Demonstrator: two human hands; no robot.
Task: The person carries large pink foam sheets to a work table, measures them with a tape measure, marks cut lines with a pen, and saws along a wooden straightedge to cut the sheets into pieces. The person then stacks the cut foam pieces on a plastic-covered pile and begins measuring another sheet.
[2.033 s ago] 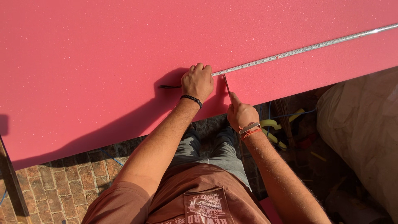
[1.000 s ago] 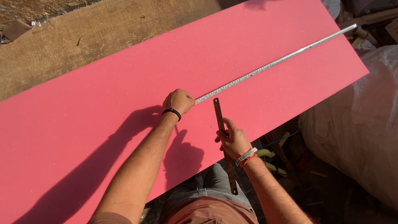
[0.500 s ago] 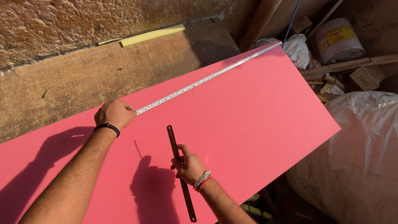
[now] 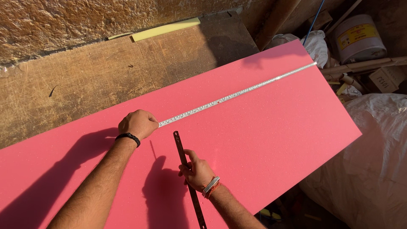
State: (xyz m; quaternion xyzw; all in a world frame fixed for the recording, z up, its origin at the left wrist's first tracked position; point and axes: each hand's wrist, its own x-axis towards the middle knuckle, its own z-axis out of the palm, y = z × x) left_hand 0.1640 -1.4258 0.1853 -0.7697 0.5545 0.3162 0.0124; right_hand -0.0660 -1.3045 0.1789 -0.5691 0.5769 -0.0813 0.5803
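A large pink foam sheet (image 4: pixel 263 127) lies on a wooden surface. A steel tape measure blade (image 4: pixel 237 94) stretches across it, from my left hand (image 4: pixel 137 124) to the sheet's far right edge. My left hand is closed around the tape's near end, pressing it on the sheet. My right hand (image 4: pixel 196 170) grips a long thin dark metal blade (image 4: pixel 188 176), holding it flat on the sheet just below the tape's near end. Its tip lies close to the tape.
A worn wooden board (image 4: pixel 97 80) lies beyond the sheet, with a yellow foam strip (image 4: pixel 165 29) by a rough stone wall (image 4: pixel 63 25). A white plastic sack (image 4: pixel 373 161) bulges at the right. A paint bucket (image 4: pixel 358 38) and scrap wood sit at the top right.
The view has tilted up from my lap to the sheet's far edge and the board. My right hand with the blade has come up onto the sheet near the tape.
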